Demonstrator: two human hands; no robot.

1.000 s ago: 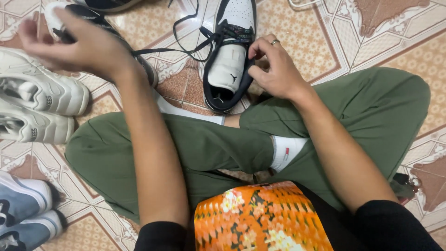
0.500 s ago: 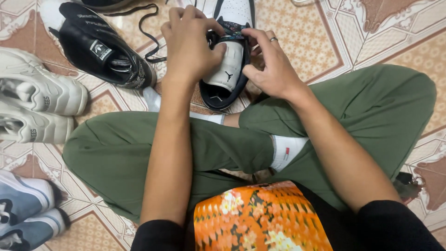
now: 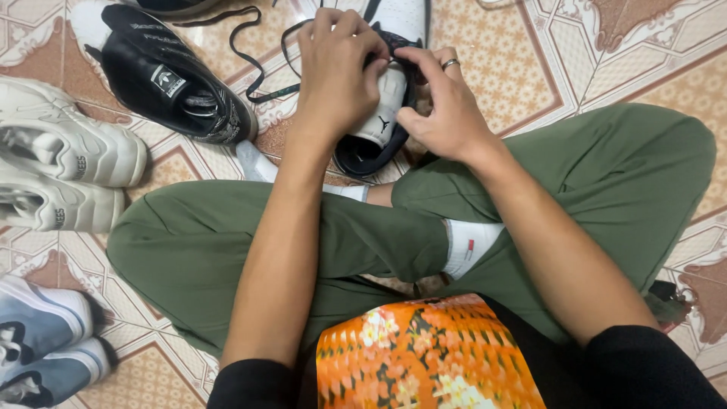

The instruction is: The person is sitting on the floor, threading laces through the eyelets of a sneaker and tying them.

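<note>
A black-and-white sneaker (image 3: 376,135) lies on the tiled floor in front of my crossed legs, heel toward me. My left hand (image 3: 338,70) covers its tongue and lace area, fingers curled on the shoe. My right hand (image 3: 444,102), a ring on one finger, grips the sneaker's right side, thumb against the tongue. A black lace (image 3: 261,64) trails from the shoe toward the left. The lace eyelets are hidden under my hands.
A black sneaker (image 3: 170,72) lies at upper left. Two white sneakers (image 3: 60,163) sit at the left edge, two light blue ones (image 3: 42,344) at lower left. My green-trousered legs (image 3: 341,235) fill the middle; an orange flowered cloth (image 3: 424,356) is on my lap.
My left hand swung from the black sneaker at upper left over to the black-and-white sneaker and now rests on its tongue. The right hand stayed on the shoe's side.
</note>
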